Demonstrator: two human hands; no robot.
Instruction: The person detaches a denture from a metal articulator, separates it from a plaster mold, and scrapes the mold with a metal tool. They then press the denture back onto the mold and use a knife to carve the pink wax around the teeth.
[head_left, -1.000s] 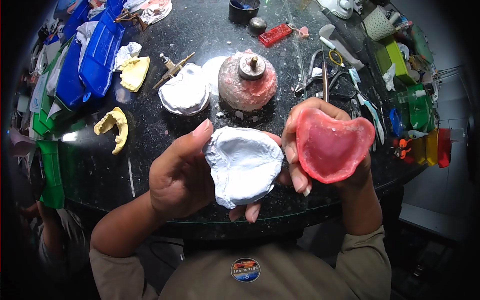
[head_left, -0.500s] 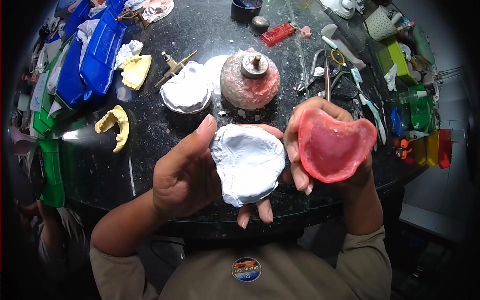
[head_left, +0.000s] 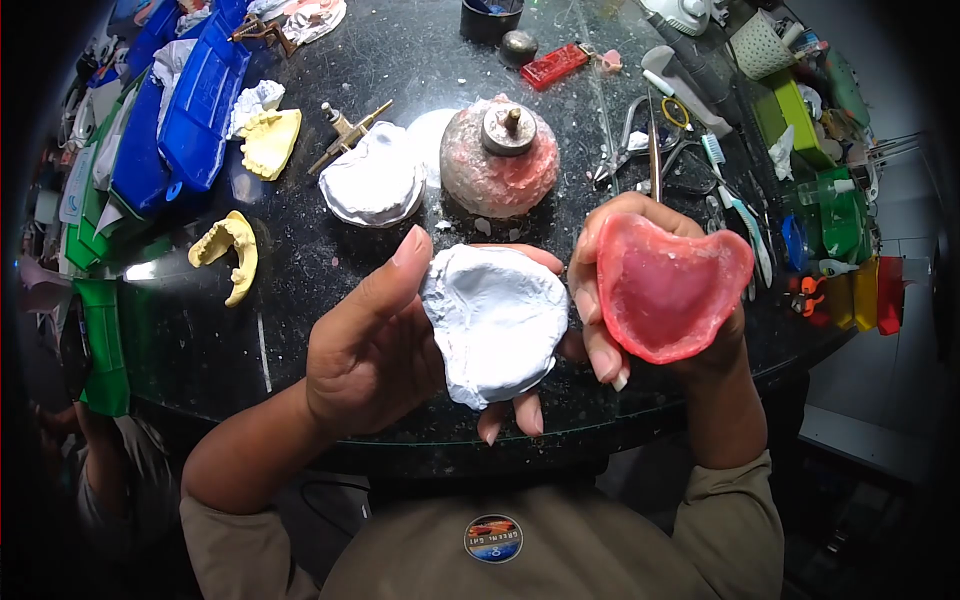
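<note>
My left hand holds a white plaster cast from below and the side, its thumb along the left edge and fingertips showing past the far and near edges. In my right hand is a red-pink wax plate, tilted so its hollow face shows; the fingers curl round its left edge. Cast and plate are side by side, a small gap apart. Beyond them a second white cast lies on the dark table, next to a round pink-stained burner pot with a metal neck.
Yellow casts and blue bins are at the left. A red box and a black cup stand at the back. Pliers, a toothbrush and green bins are at the right. Another person's arm shows at lower left.
The white cast in my left hand has shifted and tilted very slightly. My right hand and the wax plate are almost unmoved.
</note>
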